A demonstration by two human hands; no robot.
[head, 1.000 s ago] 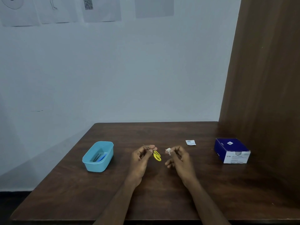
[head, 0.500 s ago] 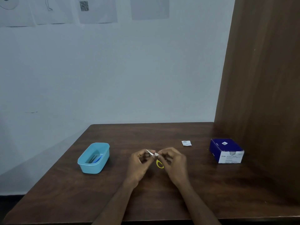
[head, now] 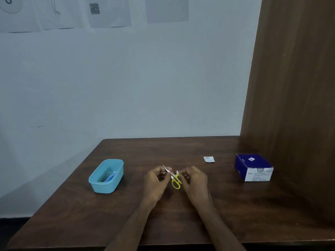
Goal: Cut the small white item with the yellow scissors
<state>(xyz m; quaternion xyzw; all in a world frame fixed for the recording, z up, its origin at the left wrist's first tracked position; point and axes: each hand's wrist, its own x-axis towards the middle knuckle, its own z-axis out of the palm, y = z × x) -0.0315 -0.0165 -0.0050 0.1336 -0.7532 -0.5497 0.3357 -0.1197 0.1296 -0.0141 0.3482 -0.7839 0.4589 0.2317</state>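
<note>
Above the middle of the table point(head: 181, 223), the left hand point(head: 155, 183) pinches the blades of small yellow-handled scissors point(head: 175, 180) between curled fingers. The right hand point(head: 194, 182) pinches a small white wipe point(head: 177, 172) against the blades (its hold is partly hidden). A blue tub point(head: 107, 176) sits to the left.

The table point(head: 126, 214) was dark wood. A blue tub point(head: 107, 176) lay left of the fingers; a sachet point(head: 209, 159) and a box point(head: 253, 167) lay to their right.
</note>
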